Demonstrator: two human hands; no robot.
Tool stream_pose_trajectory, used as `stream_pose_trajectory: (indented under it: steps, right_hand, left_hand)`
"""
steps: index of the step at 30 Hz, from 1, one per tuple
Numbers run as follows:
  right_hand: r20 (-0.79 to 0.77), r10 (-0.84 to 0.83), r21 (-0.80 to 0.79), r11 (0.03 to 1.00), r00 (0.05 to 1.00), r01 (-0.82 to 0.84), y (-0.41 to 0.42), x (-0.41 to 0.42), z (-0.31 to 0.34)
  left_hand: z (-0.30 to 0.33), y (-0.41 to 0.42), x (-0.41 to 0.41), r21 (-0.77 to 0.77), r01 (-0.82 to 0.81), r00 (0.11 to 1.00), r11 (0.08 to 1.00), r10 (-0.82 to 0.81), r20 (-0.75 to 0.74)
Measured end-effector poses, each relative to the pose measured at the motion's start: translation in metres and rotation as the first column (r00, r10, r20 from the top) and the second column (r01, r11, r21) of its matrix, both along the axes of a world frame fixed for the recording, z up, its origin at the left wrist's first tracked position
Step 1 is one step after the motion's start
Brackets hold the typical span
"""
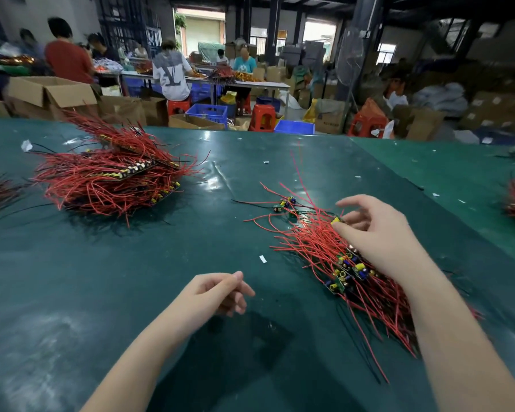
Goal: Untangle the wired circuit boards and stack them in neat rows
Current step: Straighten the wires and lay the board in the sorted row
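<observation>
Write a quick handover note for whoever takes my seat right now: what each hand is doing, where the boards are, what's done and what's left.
Left hand: empty, loosely curled, hovering over the green table.
Right hand: on the tangled pile, fingertips pinching at a board with a yellow part; a firm grip can't be confirmed.
Done: stacked pile of boards with red wires, far left.
Loose: a few boards just beyond the tangle.
Left: pull boards free from the tangle one at a time and add them to the stack in rows.

The table [191, 263] wears a glossy, smooth green plastic sheet. The wires [318, 242] have shiny red plastic coating. Cardboard boxes [51, 93] look matt.
</observation>
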State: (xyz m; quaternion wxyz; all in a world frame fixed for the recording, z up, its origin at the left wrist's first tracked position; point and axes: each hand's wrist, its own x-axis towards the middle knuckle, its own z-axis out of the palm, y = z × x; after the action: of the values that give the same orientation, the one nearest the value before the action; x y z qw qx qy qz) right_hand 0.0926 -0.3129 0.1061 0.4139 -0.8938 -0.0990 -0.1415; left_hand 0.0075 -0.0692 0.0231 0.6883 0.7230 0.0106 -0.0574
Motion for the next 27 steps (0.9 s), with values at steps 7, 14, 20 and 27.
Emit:
stream_pose_trajectory:
  steps: [7,14,20,27]
  right_hand:
    - [0.030,-0.250,-0.487,0.842,0.968,0.232,-0.023,0.018,-0.032]
    - [0.328,-0.195,-0.446,0.831,0.925,0.333,0.023,0.002,-0.061]
    - [0.242,0.123,-0.441,0.898,0.963,-0.004,0.114,-0.004,-0.093]
    - [0.086,0.149,-0.489,0.868,0.985,-0.088,0.148,0.005,-0.135]
  left_hand:
    - [-0.006,0.001,0.003,0.047,0.000,1.000,0.999,0.000,0.007]
    - [-0.015,0.003,0.008,0.112,0.002,1.000,0.994,-0.001,-0.007]
    - [-0.015,0.007,0.015,-0.044,-0.245,0.969,0.969,0.244,-0.029]
    - [-0.012,0.020,0.022,-0.223,-0.453,0.891,0.863,0.429,-0.148]
